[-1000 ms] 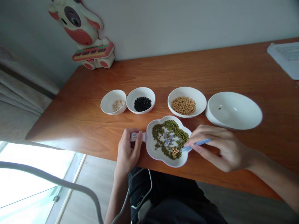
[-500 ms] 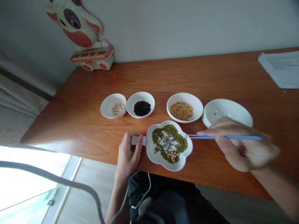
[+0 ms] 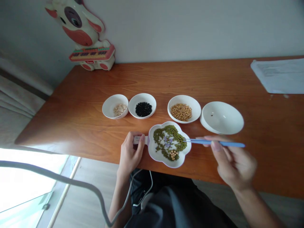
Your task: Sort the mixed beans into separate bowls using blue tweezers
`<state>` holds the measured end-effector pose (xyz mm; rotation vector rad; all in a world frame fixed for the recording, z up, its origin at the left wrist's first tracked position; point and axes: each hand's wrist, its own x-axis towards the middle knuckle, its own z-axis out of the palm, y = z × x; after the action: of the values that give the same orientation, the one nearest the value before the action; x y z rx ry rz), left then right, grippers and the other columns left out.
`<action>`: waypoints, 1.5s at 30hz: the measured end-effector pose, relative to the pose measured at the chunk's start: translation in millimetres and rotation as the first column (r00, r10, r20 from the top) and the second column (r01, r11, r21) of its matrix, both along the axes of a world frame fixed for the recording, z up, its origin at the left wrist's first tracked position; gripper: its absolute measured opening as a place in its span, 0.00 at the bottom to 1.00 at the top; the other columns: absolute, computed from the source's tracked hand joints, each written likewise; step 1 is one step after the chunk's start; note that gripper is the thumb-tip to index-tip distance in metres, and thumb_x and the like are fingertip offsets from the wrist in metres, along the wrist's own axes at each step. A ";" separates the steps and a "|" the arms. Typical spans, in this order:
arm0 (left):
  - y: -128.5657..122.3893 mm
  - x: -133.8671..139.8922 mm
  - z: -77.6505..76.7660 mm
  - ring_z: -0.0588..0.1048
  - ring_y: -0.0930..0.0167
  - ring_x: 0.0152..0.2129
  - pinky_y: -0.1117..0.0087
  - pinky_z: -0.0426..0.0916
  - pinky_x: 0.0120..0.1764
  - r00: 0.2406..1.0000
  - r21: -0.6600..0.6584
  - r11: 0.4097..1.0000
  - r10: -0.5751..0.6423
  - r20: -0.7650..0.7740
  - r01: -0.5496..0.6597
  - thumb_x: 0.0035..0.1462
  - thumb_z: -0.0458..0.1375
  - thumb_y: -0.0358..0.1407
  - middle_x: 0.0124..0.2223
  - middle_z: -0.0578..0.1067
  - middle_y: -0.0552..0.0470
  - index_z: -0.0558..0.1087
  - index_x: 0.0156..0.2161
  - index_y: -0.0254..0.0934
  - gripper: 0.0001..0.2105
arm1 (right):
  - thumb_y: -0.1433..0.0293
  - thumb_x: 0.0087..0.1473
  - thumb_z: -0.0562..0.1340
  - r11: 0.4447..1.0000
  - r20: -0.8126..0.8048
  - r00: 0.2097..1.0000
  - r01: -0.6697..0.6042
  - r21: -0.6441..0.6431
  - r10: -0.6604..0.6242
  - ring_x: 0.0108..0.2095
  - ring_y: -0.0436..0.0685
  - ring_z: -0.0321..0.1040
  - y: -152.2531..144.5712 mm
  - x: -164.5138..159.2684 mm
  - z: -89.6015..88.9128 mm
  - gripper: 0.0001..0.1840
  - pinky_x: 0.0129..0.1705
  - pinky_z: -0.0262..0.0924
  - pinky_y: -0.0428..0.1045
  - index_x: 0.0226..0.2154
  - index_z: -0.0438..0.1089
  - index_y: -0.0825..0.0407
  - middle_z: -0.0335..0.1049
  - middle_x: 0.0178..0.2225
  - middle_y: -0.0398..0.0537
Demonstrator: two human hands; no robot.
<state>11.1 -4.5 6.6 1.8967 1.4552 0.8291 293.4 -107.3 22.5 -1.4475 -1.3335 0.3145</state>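
Note:
My left hand (image 3: 133, 152) grips the short handle of a white flower-shaped dish (image 3: 154, 153) with a purple rim. Green mung beans (image 3: 181, 144) lie scattered over its floor, and a small cluster of soybeans (image 3: 174, 155) sits near its front edge. In my right hand (image 3: 234, 160) is a pair of blue chopsticks (image 3: 213, 142), their tips down among the mung beans at the dish's right side. Behind the dish stand a bowl of soybeans (image 3: 181, 111) and, to its right, a white bowl (image 3: 228, 119) with one small dark speck inside.
Farther left are a bowl with black beans (image 3: 143, 109) and a bowl with pale flat pieces (image 3: 120, 109). A cow toy keyboard (image 3: 92, 53) stands against the wall. Papers in a clear sleeve (image 3: 280, 74) lie at the back right. A grey cable (image 3: 78, 183) crosses the lower left.
My right hand has moved left with the chopsticks, from in front of the rightmost bowl, so their tips now reach farther into the dish. The view has shifted slightly. My left hand keeps its hold.

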 end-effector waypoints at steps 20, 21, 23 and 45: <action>0.1 -0.9 -2.6 0.78 0.67 0.34 0.68 0.71 0.40 1.000 -0.012 1.000 0.000 0.009 0.000 0.70 0.56 0.43 0.37 0.79 0.50 0.72 0.42 0.39 0.10 | 0.80 0.57 0.63 0.864 0.242 0.835 -0.502 -0.033 0.494 0.33 0.54 0.76 4.1 -3.7 4.8 0.20 0.35 0.70 0.51 0.49 0.74 0.46 0.83 0.40 0.45; 0.0 -1.0 -2.8 0.79 0.67 0.34 0.68 0.71 0.40 1.000 -0.011 1.000 0.000 0.009 0.000 0.70 0.56 0.43 0.37 0.79 0.50 0.72 0.42 0.39 0.10 | 0.79 0.57 0.63 0.859 0.260 0.825 -0.511 -0.038 0.502 0.34 0.54 0.76 5.4 -3.7 6.1 0.20 0.36 0.70 0.51 0.50 0.74 0.46 0.83 0.40 0.45; -0.1 -1.3 -2.9 0.79 0.67 0.34 0.67 0.72 0.40 1.000 -0.012 1.000 -0.001 0.014 0.001 0.70 0.56 0.43 0.37 0.79 0.50 0.72 0.42 0.39 0.10 | 0.79 0.57 0.63 0.850 0.290 0.806 -0.525 -0.054 0.516 0.35 0.54 0.76 7.4 -3.8 7.4 0.20 0.37 0.70 0.51 0.50 0.74 0.46 0.83 0.41 0.45; 0.5 -0.7 -2.2 0.79 0.68 0.36 0.68 0.71 0.40 1.000 0.008 1.000 -0.014 0.021 0.014 0.70 0.56 0.42 0.39 0.80 0.49 0.72 0.42 0.38 0.09 | 0.78 0.60 0.63 0.803 0.388 0.726 -0.592 -0.069 0.568 0.40 0.54 0.76 12.0 -10.4 3.3 0.17 0.43 0.67 0.53 0.51 0.72 0.49 0.82 0.45 0.46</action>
<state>10.4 -4.0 4.4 1.8964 1.4264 0.8461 282.9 -95.3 25.8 -1.0279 -2.1147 0.3970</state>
